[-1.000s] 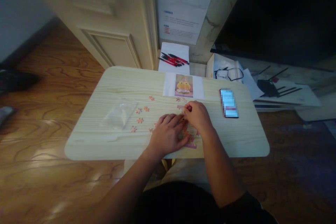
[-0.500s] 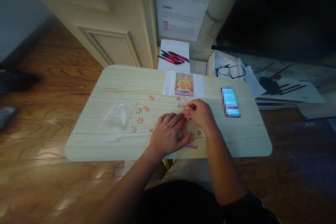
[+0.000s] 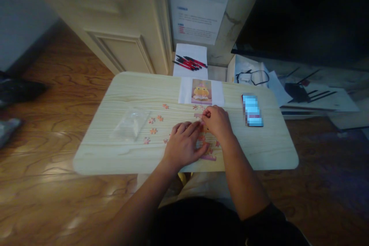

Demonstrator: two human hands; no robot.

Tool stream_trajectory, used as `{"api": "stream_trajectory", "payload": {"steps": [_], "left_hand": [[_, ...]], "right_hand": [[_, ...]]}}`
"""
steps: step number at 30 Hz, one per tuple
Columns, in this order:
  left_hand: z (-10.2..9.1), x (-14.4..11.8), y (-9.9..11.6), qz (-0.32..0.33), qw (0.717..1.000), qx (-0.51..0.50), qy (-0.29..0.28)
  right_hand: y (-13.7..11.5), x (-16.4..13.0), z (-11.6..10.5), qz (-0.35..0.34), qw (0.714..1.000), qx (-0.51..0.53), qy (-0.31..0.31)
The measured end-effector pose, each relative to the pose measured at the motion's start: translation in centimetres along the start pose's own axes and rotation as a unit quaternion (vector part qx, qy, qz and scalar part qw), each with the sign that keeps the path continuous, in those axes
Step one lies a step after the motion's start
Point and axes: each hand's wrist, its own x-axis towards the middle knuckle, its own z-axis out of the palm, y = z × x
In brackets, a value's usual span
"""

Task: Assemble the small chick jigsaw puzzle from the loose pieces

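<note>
A small pale wooden table (image 3: 259, 150) carries a partly joined jigsaw puzzle (image 3: 209, 153) near its front edge. My left hand (image 3: 183, 145) lies flat on the puzzle, fingers spread and pressing on it. My right hand (image 3: 216, 121) is just behind it, fingertips pinched on a small puzzle piece at the puzzle's far edge. Loose orange-pink pieces (image 3: 153, 131) lie scattered to the left of my hands. A reference picture (image 3: 201, 92) of a yellow figure lies on white paper at the table's far edge.
A clear plastic bag (image 3: 128, 124) lies at the table's left. A phone (image 3: 251, 110) rests at the right. Behind the table are red and black pens (image 3: 190, 62) on paper, glasses (image 3: 252, 78), papers on the floor and a door.
My right hand has shifted slightly forward and left with its piece. My left hand stays pressed on the puzzle. The view moved a little.
</note>
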Motion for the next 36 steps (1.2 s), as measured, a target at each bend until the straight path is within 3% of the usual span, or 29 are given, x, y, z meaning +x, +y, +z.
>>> {"api": "stream_trajectory", "payload": {"steps": [7, 16, 24, 31, 36], "left_hand": [[-0.4, 0.0, 0.1, -0.002, 1.0, -0.012, 0.012], [-1.2, -1.1, -0.2, 0.007, 0.995, -0.042, 0.086], [-3.2, -1.9, -1.5, 0.025, 0.998, -0.043, 0.047], [-4.5, -4.2, -3.8, -0.024, 0.995, -0.015, 0.094], [-3.9, -5.7, -3.0, 0.009, 0.998, 0.007, 0.057]], "right_hand": [[0.5, -0.6, -0.4, -0.036, 0.999, 0.016, 0.005], [2.4, -5.6, -1.6, -0.088, 0.993, 0.069, 0.022], [3.4, -8.7, -3.1, -0.17, 0.969, 0.179, 0.007], [0.9, -9.0, -1.6, -0.131, 0.989, 0.069, 0.005], [-1.8, -7.3, -0.5, -0.139, 0.99, 0.005, -0.004]]}}
